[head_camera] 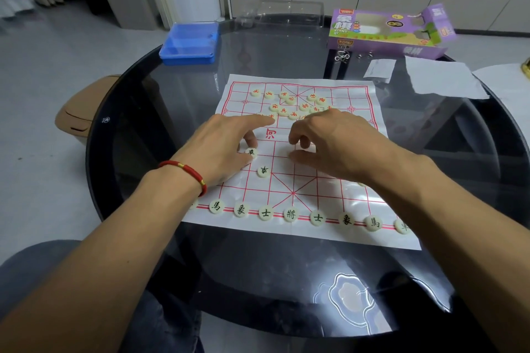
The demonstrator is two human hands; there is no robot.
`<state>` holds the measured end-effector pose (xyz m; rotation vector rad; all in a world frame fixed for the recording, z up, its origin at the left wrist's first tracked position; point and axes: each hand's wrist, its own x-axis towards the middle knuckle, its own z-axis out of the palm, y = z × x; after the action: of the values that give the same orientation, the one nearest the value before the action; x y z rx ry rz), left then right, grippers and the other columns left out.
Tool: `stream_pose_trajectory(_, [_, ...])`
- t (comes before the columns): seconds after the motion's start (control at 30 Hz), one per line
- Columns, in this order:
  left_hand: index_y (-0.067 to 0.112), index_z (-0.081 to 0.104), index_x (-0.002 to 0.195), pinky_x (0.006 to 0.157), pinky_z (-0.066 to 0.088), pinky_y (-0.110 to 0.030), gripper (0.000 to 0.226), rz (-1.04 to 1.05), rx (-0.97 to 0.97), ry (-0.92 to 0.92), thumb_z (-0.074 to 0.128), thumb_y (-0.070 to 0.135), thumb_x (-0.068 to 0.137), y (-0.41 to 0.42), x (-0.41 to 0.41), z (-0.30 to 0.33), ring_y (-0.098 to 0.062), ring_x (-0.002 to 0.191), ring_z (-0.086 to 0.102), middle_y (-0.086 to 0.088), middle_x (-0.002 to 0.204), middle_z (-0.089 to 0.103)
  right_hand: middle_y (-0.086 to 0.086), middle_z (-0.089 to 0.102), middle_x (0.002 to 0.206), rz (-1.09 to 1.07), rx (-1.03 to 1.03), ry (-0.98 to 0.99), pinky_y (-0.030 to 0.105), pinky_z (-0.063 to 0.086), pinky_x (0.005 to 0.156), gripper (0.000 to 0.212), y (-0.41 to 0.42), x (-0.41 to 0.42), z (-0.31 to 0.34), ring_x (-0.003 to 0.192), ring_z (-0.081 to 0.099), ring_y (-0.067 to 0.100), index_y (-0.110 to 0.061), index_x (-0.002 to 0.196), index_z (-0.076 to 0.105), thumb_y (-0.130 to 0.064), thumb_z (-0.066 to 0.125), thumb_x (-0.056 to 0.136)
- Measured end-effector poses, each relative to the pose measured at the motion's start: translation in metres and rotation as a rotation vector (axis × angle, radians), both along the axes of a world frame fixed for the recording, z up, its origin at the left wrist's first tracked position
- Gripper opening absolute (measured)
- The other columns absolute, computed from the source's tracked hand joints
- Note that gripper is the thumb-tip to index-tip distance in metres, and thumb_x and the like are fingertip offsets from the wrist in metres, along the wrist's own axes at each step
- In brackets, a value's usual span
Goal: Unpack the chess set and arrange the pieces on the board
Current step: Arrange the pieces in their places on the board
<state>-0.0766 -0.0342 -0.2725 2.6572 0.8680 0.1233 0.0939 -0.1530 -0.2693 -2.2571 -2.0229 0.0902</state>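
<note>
A paper xiangqi board [329,198] with red lines lies on the round dark glass table [149,112]. Cream discs with black characters form a row [290,214] along the board's near edge. My left hand [226,146] pinches one black-lettered piece [251,152] between thumb and middle finger, its index finger stretched toward the far side. Another black-lettered piece [263,171] lies just below it. My right hand [329,140] hovers over the board's middle with fingers curled down and nothing visible between them. Several red-lettered pieces [289,103] lie in a loose heap at the far side.
The purple chess-set box [384,31] lies open at the far right, near metal rings [341,55] and loose white papers [441,77]. A blue plastic case [189,43] sits far left, a clear plastic lid [289,13] behind. A tan bin [83,112] stands left of the table.
</note>
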Motion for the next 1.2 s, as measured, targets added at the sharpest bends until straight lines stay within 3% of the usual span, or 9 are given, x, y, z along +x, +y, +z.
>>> stream_pose_trajectory(0.17, [0.040, 0.040, 0.151, 0.089, 0.049, -0.026, 0.073, -0.004, -0.009, 0.009, 0.074, 0.017, 0.090, -0.001, -0.003, 0.003, -0.010, 0.090, 0.053, 0.008, 0.122, 0.065, -0.003, 0.067, 0.114, 0.090, 0.072, 0.010, 0.039, 0.058, 0.078, 0.028, -0.003, -0.019, 0.002, 0.095, 0.062, 0.017, -0.025, 0.122, 0.066, -0.034, 0.064, 0.096])
stream_pose_trajectory(0.33, [0.040, 0.048, 0.145, 0.084, 0.046, -0.022, 0.066, 0.020, 0.003, -0.035, 0.067, 0.007, 0.091, 0.003, -0.011, 0.009, -0.008, 0.086, 0.058, 0.008, 0.133, 0.059, -0.007, 0.061, 0.126, 0.165, 0.045, 0.075, 0.024, 0.046, 0.076, 0.033, 0.000, -0.039, -0.004, 0.090, 0.051, 0.007, -0.030, 0.130, 0.061, -0.026, 0.064, 0.097])
stream_pose_trajectory(0.47, [0.033, 0.057, 0.137, 0.092, 0.054, -0.032, 0.051, 0.140, 0.056, -0.127, 0.065, 0.009, 0.093, 0.011, -0.021, 0.014, -0.006, 0.079, 0.054, 0.005, 0.128, 0.062, -0.006, 0.060, 0.128, 0.201, -0.008, 0.072, 0.034, 0.055, 0.087, 0.030, 0.003, -0.045, -0.008, 0.106, 0.060, 0.017, -0.031, 0.128, 0.064, -0.026, 0.061, 0.099])
stream_pose_trajectory(0.53, [0.027, 0.066, 0.126, 0.091, 0.057, -0.033, 0.035, 0.209, 0.026, -0.205, 0.067, 0.014, 0.093, 0.011, -0.027, 0.017, -0.009, 0.084, 0.060, 0.004, 0.118, 0.068, -0.006, 0.063, 0.123, 0.172, 0.040, 0.059, 0.033, 0.057, 0.084, 0.028, 0.004, -0.045, -0.006, 0.101, 0.062, 0.015, -0.029, 0.126, 0.065, -0.028, 0.063, 0.098])
stream_pose_trajectory(0.6, [0.021, 0.074, 0.110, 0.084, 0.058, -0.030, 0.020, 0.283, -0.188, -0.352, 0.070, 0.014, 0.092, 0.010, -0.031, 0.022, -0.012, 0.087, 0.068, 0.003, 0.103, 0.073, -0.006, 0.067, 0.116, 0.118, 0.160, 0.099, 0.030, 0.057, 0.077, 0.026, 0.009, -0.047, -0.002, 0.088, 0.060, 0.010, -0.028, 0.122, 0.067, -0.030, 0.066, 0.096])
stream_pose_trajectory(0.73, [0.003, 0.073, 0.100, 0.071, 0.063, -0.030, 0.012, 0.347, -0.922, -0.637, 0.071, 0.002, 0.089, 0.007, -0.040, 0.032, -0.023, 0.080, 0.076, -0.017, 0.094, 0.076, -0.008, 0.071, 0.101, -0.001, 0.421, 0.233, 0.027, 0.056, 0.068, 0.023, 0.026, -0.061, 0.008, 0.068, 0.050, 0.001, -0.025, 0.110, 0.069, -0.037, 0.073, 0.090])
stream_pose_trajectory(0.87, [0.000, 0.072, 0.100, 0.072, 0.062, -0.029, 0.014, 0.361, -1.049, -0.668, 0.067, -0.006, 0.088, 0.017, -0.048, 0.030, -0.021, 0.078, 0.075, -0.017, 0.095, 0.076, -0.007, 0.069, 0.097, 0.016, 0.472, 0.255, 0.028, 0.053, 0.067, 0.019, 0.038, -0.075, 0.005, 0.069, 0.048, 0.003, -0.023, 0.103, 0.068, -0.033, 0.075, 0.089])
stream_pose_trajectory(1.03, [0.004, 0.074, 0.098, 0.074, 0.063, -0.031, 0.015, 0.367, -0.939, -0.652, 0.068, -0.006, 0.088, 0.027, -0.054, 0.027, -0.023, 0.077, 0.075, -0.016, 0.092, 0.076, -0.008, 0.070, 0.099, 0.026, 0.449, 0.229, 0.035, 0.056, 0.068, 0.024, 0.049, -0.081, 0.006, 0.074, 0.054, 0.007, -0.024, 0.106, 0.068, -0.041, 0.072, 0.090])
stream_pose_trajectory(1.2, [0.018, 0.078, 0.097, 0.074, 0.057, -0.018, 0.010, 0.254, -0.144, -0.237, 0.071, 0.013, 0.091, 0.035, -0.056, 0.014, -0.006, 0.075, 0.068, 0.010, 0.087, 0.071, -0.005, 0.073, 0.105, 0.025, 0.329, 0.165, 0.023, 0.049, 0.066, 0.015, 0.033, -0.048, 0.016, 0.075, 0.058, 0.005, -0.020, 0.107, 0.072, -0.028, 0.063, 0.098])
